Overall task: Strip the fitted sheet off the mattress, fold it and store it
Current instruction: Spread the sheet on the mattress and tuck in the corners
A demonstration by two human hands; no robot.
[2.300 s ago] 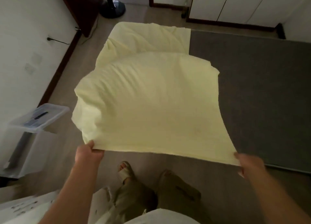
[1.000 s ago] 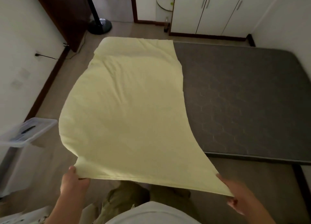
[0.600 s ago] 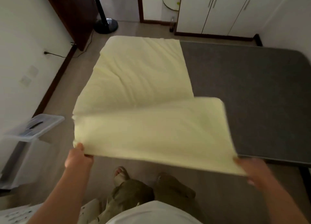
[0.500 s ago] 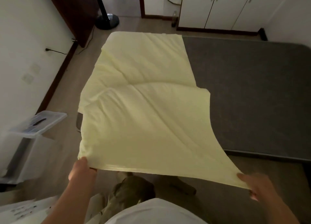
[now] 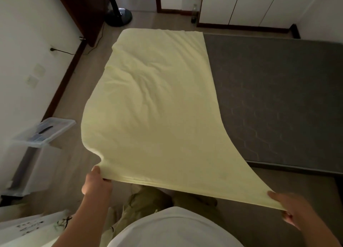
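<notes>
A pale yellow fitted sheet (image 5: 157,113), folded into a long strip, stretches from my hands out over the left side of the bare dark grey mattress (image 5: 274,98). My left hand (image 5: 96,183) grips the sheet's near left corner. The near right corner is pinched by my right hand (image 5: 289,207). The near end hangs in the air above my legs; the far end lies on the mattress with soft wrinkles in its middle.
A clear plastic storage box (image 5: 37,141) with its lid ajar stands by the left wall. A fan base (image 5: 118,16) and its cord lie on the floor at the far left. White wardrobe doors (image 5: 250,3) line the far wall. A bottle (image 5: 194,16) stands beside them.
The sheet billowed up and folded back toward me, then came down; now it lies stretched flat along the mattress. Both hands kept their grip on the near corners.
</notes>
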